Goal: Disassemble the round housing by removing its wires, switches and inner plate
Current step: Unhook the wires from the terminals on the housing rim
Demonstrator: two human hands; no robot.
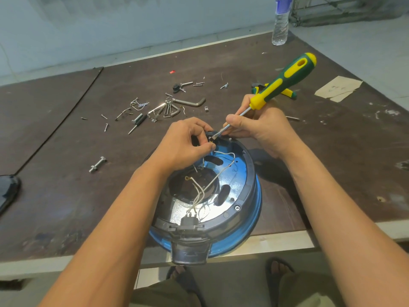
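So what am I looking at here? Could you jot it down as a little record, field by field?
Workpiece: round housing, blue, open side up, on the table at its near edge
Inside: shiny inner plate, white wires lying across it
Left hand: pinches a small part at the far rim
Right hand: holds a screwdriver by its shaft, tip at that same spot
Nearby: loose screws and hex keys, water bottle
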